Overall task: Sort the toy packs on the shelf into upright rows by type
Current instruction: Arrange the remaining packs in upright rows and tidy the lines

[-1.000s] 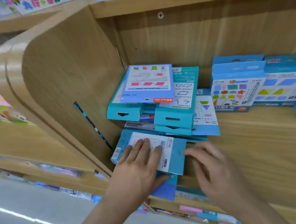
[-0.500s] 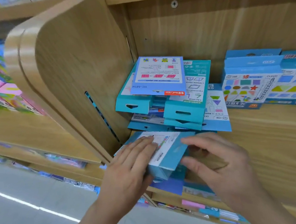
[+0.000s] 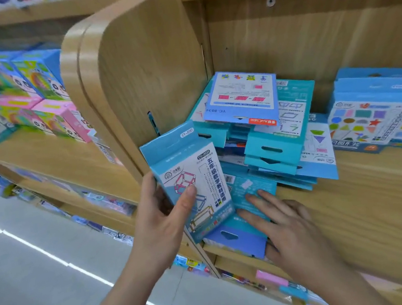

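Note:
My left hand [image 3: 162, 216] grips a light-blue toy pack [image 3: 193, 176] with a stick-frame picture, lifted upright at the front left corner of the wooden shelf [image 3: 380, 205]. Beside it, my right hand [image 3: 280, 221] lies with straight fingers on a flat blue pack [image 3: 253, 189] at the shelf's front edge. Another blue pack [image 3: 234, 240] sticks out over the edge under it. Behind them is a messy heap of teal and blue packs [image 3: 268, 130] lying flat. Upright blue packs with coloured shapes [image 3: 374, 114] stand at the right.
A rounded wooden side panel [image 3: 139, 83] bounds the shelf on the left. Beyond it, another shelf holds colourful panda-print boxes [image 3: 29, 98]. Lower shelves with small items [image 3: 275, 278] run below. The grey floor [image 3: 34, 289] is at the lower left.
My left hand has lifted the top flat pack off the front pile and turned it upright. My right hand moved onto the pack that lay beneath it.

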